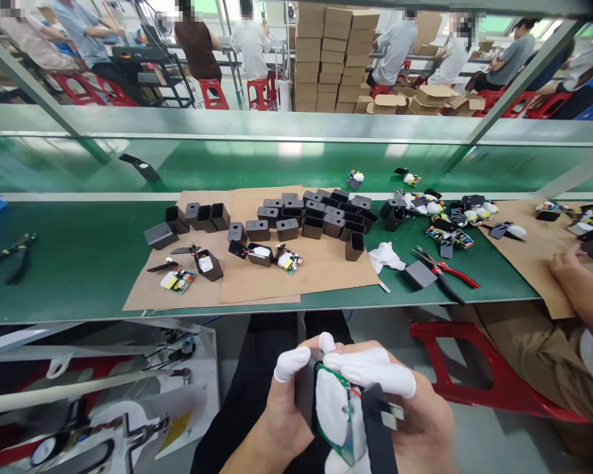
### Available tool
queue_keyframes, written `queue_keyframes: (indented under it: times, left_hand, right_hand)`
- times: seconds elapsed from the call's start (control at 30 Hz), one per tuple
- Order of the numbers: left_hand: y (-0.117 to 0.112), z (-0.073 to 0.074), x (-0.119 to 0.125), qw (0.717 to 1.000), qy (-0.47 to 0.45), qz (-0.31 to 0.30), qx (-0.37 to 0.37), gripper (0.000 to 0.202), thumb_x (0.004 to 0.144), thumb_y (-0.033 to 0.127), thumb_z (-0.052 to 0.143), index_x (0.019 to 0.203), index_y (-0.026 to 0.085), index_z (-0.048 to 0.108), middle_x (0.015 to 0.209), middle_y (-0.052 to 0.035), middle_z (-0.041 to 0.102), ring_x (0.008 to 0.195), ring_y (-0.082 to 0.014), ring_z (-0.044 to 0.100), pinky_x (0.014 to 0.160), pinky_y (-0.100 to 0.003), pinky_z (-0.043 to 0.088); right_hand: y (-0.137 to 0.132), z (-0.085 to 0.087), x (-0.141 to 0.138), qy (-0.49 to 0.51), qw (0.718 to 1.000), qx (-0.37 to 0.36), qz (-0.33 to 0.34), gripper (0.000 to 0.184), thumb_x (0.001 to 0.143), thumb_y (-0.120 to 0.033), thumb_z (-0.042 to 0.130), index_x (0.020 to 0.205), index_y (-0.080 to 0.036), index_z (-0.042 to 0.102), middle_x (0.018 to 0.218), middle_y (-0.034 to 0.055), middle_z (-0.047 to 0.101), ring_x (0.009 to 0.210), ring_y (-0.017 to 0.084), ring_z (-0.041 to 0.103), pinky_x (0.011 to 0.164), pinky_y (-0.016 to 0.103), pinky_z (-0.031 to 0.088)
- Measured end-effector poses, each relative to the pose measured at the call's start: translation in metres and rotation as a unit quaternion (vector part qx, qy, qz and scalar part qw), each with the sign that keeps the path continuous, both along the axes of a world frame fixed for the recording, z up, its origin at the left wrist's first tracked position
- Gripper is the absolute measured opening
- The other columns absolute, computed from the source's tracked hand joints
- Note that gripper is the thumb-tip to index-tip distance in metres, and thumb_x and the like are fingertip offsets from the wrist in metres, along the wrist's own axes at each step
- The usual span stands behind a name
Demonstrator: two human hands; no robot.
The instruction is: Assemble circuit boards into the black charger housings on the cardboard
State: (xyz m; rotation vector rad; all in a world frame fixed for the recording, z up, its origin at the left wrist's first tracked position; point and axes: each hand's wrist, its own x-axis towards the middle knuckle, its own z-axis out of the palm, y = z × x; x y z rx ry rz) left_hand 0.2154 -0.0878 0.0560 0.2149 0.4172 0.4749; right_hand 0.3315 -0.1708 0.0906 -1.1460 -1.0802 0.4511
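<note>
Low over my lap, my left hand (284, 411) and my right hand (410, 421) together grip a small charger assembly (340, 415): a green circuit board with a white part and a black casing piece. White finger cots cover my fingertips. Both hands are closed round it, thumbs on top. On the green bench above, a pile of black plastic housings (311, 217) lies on brown cardboard (321, 266). Two more circuit boards (178, 281) rest near the cardboard's left end.
Red-handled pliers (447, 271) and a white cloth (385, 255) lie right of the cardboard. More boards and housings (449, 220) are scattered further right. Black pliers (14, 253) lie at far left. A co-worker's hand (580, 280) rests at the right. A red stool (479, 372) stands below.
</note>
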Motion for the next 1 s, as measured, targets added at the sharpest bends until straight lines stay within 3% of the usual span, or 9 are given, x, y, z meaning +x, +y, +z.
queue_keyframes:
  times: [0.17, 0.33, 0.57, 0.77, 0.9, 1.0]
  left_hand:
    - [-0.003, -0.011, -0.001, 1.0, -0.008, 0.017, -0.024, 0.034, 0.079, 0.05, 0.087, 0.092, 0.019, 0.084, 0.093, -0.0053, 0.079, 0.086, -0.0212, 0.074, 0.083, -0.03, 0.059]
    - [-0.004, -0.018, -0.002, 0.999, -0.016, 0.024, -0.037, 0.034, 0.081, 0.048, 0.086, 0.092, 0.017, 0.084, 0.091, -0.0059, 0.079, 0.084, -0.0208, 0.074, 0.081, -0.03, 0.059]
    - [-0.002, -0.007, -0.001, 0.998, -0.021, 0.029, -0.053, 0.029, 0.081, 0.044, 0.087, 0.09, 0.016, 0.083, 0.084, -0.0044, 0.077, 0.08, -0.0199, 0.073, 0.081, -0.029, 0.059]
    - [0.0, -0.004, 0.0, 0.998, -0.024, 0.038, -0.049, 0.03, 0.081, 0.045, 0.088, 0.085, 0.016, 0.081, 0.082, -0.0035, 0.075, 0.077, -0.0186, 0.071, 0.076, -0.028, 0.058]
    - [0.003, 0.0, 0.001, 0.998, -0.009, 0.041, -0.057, 0.032, 0.075, 0.044, 0.094, 0.082, 0.015, 0.081, 0.078, -0.0032, 0.075, 0.072, -0.0165, 0.07, 0.073, -0.027, 0.058]
    - [0.005, 0.004, 0.002, 0.997, 0.013, 0.041, -0.069, 0.035, 0.068, 0.044, 0.099, 0.079, 0.016, 0.082, 0.07, -0.0016, 0.074, 0.062, -0.0137, 0.065, 0.064, -0.023, 0.054]
  right_hand:
    - [0.004, 0.011, 0.0, -0.003, 1.0, -0.024, 0.009, 0.055, 0.076, -0.045, 0.099, 0.127, -0.037, 0.081, 0.107, 0.0085, 0.086, 0.097, 0.032, 0.083, 0.078, 0.044, 0.072]
    - [0.004, 0.01, 0.002, -0.027, 0.999, -0.026, 0.018, 0.062, 0.071, -0.04, 0.104, 0.128, -0.035, 0.081, 0.107, 0.0083, 0.087, 0.099, 0.033, 0.082, 0.08, 0.043, 0.071]
    - [0.007, 0.006, 0.002, -0.049, 0.998, -0.029, 0.02, 0.062, 0.07, -0.03, 0.105, 0.126, -0.033, 0.079, 0.109, 0.0072, 0.085, 0.096, 0.03, 0.082, 0.079, 0.037, 0.069]
    - [0.007, 0.002, 0.0, -0.061, 0.997, -0.044, 0.027, 0.058, 0.076, -0.033, 0.101, 0.128, -0.029, 0.077, 0.112, 0.0098, 0.084, 0.1, 0.031, 0.081, 0.08, 0.039, 0.069]
    - [0.01, 0.0, 0.001, -0.083, 0.996, -0.025, 0.032, 0.052, 0.083, -0.032, 0.096, 0.13, -0.024, 0.074, 0.113, 0.0112, 0.081, 0.103, 0.03, 0.079, 0.084, 0.038, 0.069]
    - [0.01, -0.001, 0.0, -0.08, 0.995, -0.039, 0.036, 0.052, 0.085, -0.029, 0.095, 0.131, -0.025, 0.072, 0.116, 0.0095, 0.078, 0.106, 0.027, 0.078, 0.087, 0.035, 0.067]
